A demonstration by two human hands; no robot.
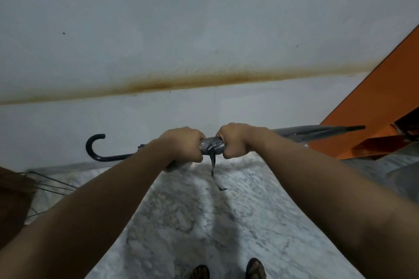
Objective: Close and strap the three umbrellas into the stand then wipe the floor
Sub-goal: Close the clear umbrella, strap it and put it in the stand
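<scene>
The closed black umbrella [313, 132] lies level in the air above the marble floor [204, 222], hooked handle [95, 147] to the left. The left hand [183, 145] and right hand [238, 140] each curl tight round its folded canopy, close together. Its loose strap [213, 165] dangles between them, before the stained white wall [158, 41].

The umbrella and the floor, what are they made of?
The umbrella looks like thin dark cloth, probably nylon: it wrinkles and shines between the left hand and right hand. Its hooked handle looks like smooth black plastic, though I can't be sure. The floor looks like polished stone, maybe marble: grey-white with cloudy veins.
</scene>
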